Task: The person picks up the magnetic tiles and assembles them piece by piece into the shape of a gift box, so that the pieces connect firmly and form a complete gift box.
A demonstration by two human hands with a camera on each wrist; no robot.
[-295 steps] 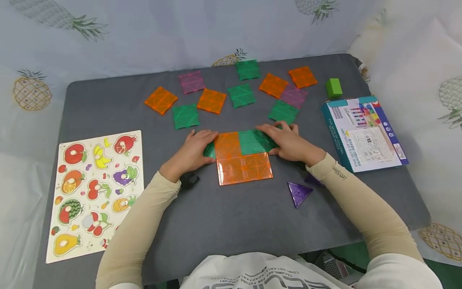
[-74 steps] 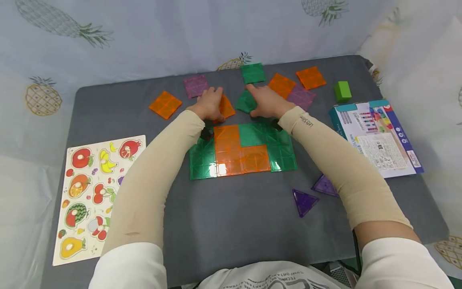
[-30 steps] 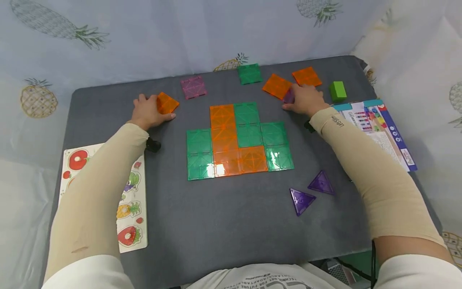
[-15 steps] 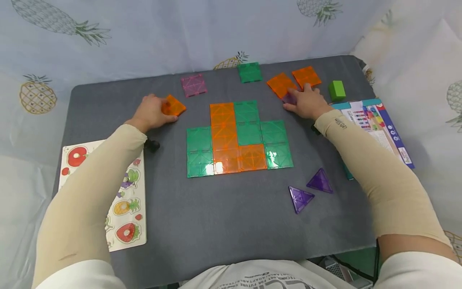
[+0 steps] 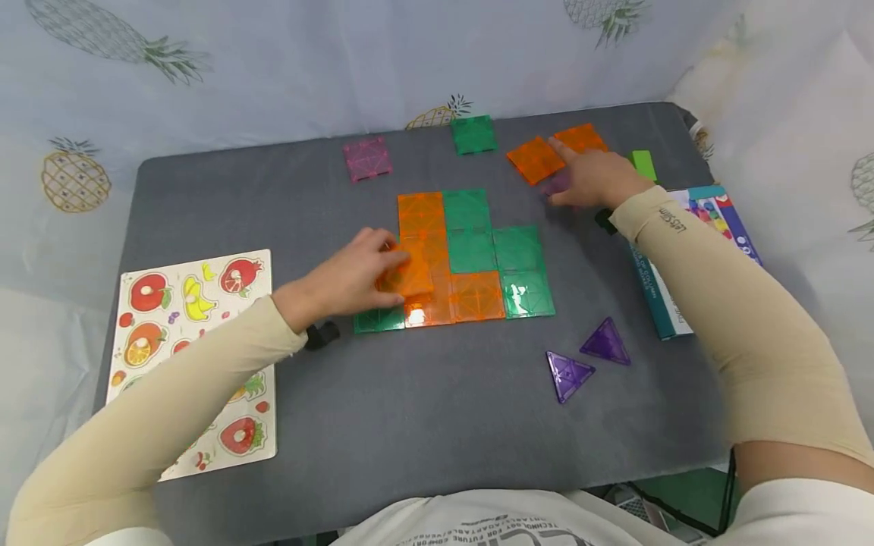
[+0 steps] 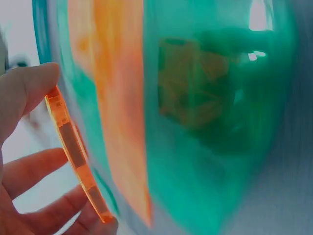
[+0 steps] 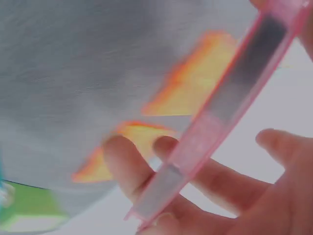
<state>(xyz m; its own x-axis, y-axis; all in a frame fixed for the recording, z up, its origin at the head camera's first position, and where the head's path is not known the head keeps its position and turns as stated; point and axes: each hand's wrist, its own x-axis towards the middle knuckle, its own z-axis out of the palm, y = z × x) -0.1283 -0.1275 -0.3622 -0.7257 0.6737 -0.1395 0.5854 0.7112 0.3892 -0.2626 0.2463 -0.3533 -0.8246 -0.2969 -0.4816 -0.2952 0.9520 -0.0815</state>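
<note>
My left hand [image 5: 351, 277] holds an orange square magnetic tile [image 5: 415, 274] by its edges, above the left part of a flat layout of green tiles [image 5: 520, 249] and orange tiles [image 5: 478, 296]. The left wrist view shows the thumb at one end of that tile [image 6: 73, 147] and fingertips at the other. At the back right, my right hand [image 5: 601, 178] grips a pink-purple square tile [image 5: 558, 183], mostly hidden beneath the hand. In the right wrist view this tile [image 7: 205, 129] stands edge-on between the fingers. Two loose orange tiles [image 5: 535, 160] lie beside the right fingertips.
A pink-purple tile [image 5: 367, 158] and a green tile [image 5: 474, 135] lie along the back. Two purple triangles [image 5: 570, 375] rest front right. A fruit puzzle board [image 5: 242, 425] lies left, under the left forearm. A printed box [image 5: 652, 292] and green block [image 5: 643, 164] are at right.
Green and orange tiles joined the layout. My left hand picked up the orange tile at back left and carried it right and nearer. My right hand moved slightly right, fingers around the pink-purple tile.
</note>
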